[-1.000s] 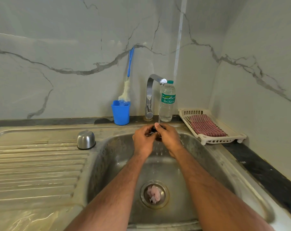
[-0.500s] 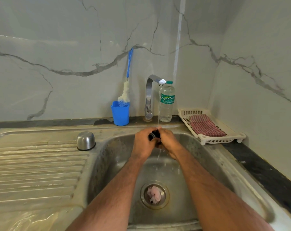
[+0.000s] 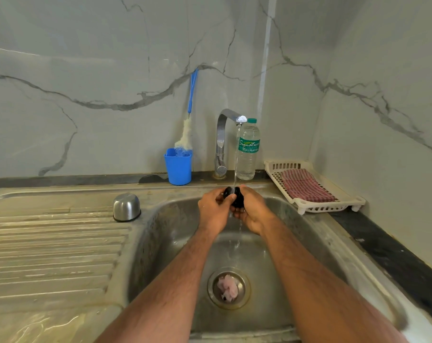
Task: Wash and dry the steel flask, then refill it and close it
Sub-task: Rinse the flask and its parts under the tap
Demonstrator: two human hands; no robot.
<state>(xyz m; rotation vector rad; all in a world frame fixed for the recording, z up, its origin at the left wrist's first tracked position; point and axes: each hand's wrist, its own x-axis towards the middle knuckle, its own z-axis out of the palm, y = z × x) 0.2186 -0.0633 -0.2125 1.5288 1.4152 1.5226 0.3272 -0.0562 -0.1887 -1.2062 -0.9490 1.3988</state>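
Both hands [image 3: 234,209] around black stopper [image 3: 234,198]

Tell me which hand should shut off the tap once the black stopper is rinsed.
Probably the left hand. It only pinches the black stopper from the side, while the right hand cups it from below under the stream. The tap also stands left of the falling water.

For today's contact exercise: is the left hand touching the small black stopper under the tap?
Touching. The head view shows the left hand pinching the black stopper, thumb on it, with no gap.
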